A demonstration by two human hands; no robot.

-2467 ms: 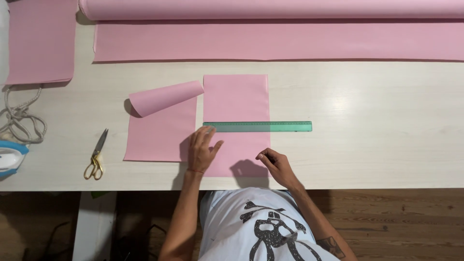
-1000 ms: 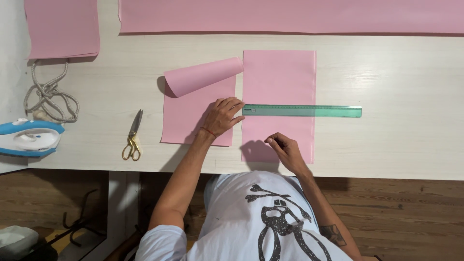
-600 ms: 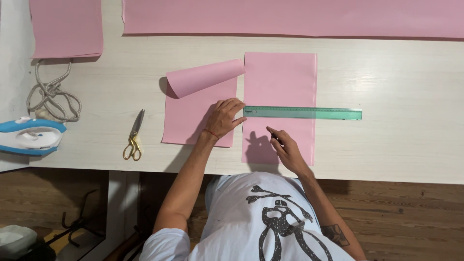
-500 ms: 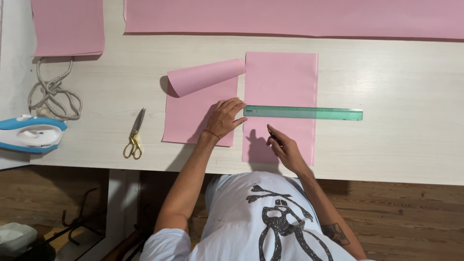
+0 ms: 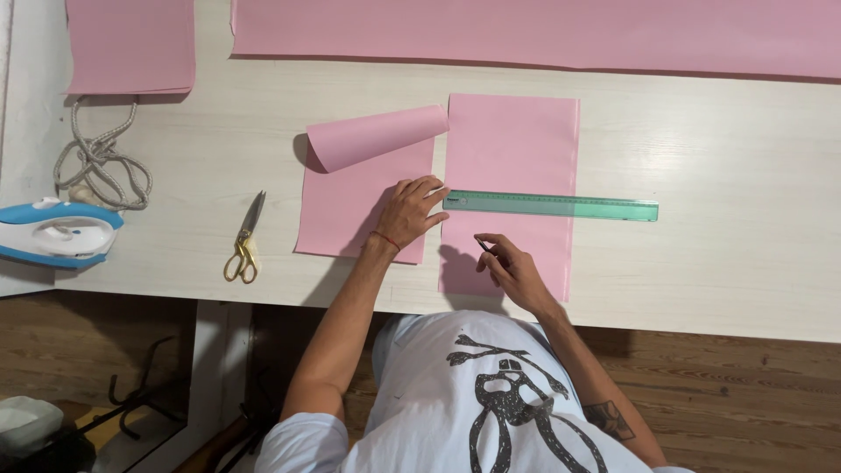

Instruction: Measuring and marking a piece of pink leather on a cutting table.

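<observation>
Ruler: a green see-through ruler lies flat across the right pink sheet; its long axis runs left to right, parallel to the table's near edge, its right end past the sheet's edge.
Left hand: the left hand presses spread fingers on the ruler's left end, gripping nothing.
Right hand: the right hand pinches a thin dark pencil, tip just below the ruler.
Left sheet: a second pink sheet, top curled into a roll.
Farther left: scissors, an iron, a cord.
Table: pale wood table.
</observation>
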